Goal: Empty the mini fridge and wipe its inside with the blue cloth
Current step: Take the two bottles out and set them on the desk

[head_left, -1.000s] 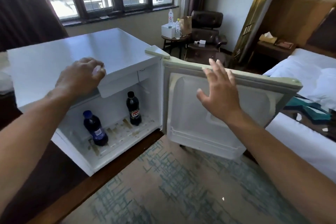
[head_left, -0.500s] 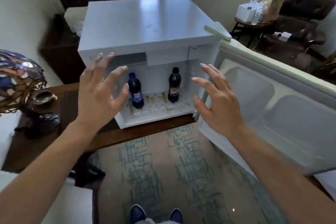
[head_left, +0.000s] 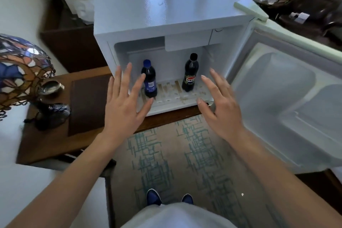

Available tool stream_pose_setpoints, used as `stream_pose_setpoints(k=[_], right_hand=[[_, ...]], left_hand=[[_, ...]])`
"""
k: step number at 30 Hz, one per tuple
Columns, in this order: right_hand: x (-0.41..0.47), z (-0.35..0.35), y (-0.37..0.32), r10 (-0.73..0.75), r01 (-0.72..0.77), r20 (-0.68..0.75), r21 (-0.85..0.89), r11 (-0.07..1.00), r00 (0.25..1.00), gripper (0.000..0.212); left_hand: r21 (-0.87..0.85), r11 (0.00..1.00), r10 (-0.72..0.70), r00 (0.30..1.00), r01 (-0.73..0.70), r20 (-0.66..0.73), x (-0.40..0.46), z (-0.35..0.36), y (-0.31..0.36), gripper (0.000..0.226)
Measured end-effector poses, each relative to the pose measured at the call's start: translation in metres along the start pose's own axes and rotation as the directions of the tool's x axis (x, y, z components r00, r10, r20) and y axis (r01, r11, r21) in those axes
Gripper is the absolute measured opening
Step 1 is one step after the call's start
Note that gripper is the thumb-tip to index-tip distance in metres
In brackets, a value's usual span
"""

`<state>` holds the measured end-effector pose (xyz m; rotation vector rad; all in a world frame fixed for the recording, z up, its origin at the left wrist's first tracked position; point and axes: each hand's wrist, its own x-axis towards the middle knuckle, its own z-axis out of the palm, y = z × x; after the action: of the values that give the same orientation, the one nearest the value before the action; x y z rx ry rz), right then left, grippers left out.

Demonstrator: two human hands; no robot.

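Both hands were spread wide and empty, the left hand [head_left: 124, 105] just in front of the blue-capped bottle [head_left: 149, 79], the right hand [head_left: 220, 105] near the black-capped bottle [head_left: 190, 75], both bottles upright on the mini fridge [head_left: 166, 15] floor. They looked full, so weighty, rigid and likely slick; a grip round the body seemed safest.

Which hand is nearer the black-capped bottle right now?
Right. The right hand, open, hangs just right of the black-capped bottle and in front of it. The left hand, also open, is by the blue-capped bottle, farther left.
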<state>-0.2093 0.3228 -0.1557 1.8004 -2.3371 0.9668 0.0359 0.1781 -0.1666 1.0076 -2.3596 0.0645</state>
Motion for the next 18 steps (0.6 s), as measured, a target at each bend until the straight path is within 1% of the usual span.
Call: stream_pose_setpoints(k=[3, 5, 9, 12, 18], right_hand=[[0.001, 0.008, -0.001, 0.058, -0.057, 0.018, -0.038, 0.998, 0.998, 0.064], [0.003, 0.012, -0.002, 0.089, -0.088, 0.021, -0.044, 0.995, 0.996, 0.065], [0.018, 0.024, 0.004, 0.101, -0.1, 0.019, -0.019, 0.995, 0.995, 0.067], [0.036, 0.04, 0.017, 0.103, -0.103, 0.059, 0.003, 0.995, 0.993, 0.066], [0.071, 0.078, 0.053, 0.118, -0.124, 0.082, 0.071, 0.99, 0.99, 0.069]], left_hand=[[-0.028, 0.998, 0.059, 0.998, -0.059, 0.003, 0.012, 0.009, -0.003, 0.066], [-0.052, 0.997, 0.058, 0.998, -0.058, 0.007, 0.016, 0.018, -0.001, 0.067], [-0.084, 0.996, -0.006, 0.998, 0.01, 0.056, 0.022, 0.045, -0.003, 0.07], [-0.086, 0.993, -0.071, 0.994, 0.078, 0.085, 0.027, 0.065, -0.006, 0.07], [-0.048, 0.983, -0.171, 0.981, 0.176, 0.094, 0.043, 0.103, -0.011, 0.071]])
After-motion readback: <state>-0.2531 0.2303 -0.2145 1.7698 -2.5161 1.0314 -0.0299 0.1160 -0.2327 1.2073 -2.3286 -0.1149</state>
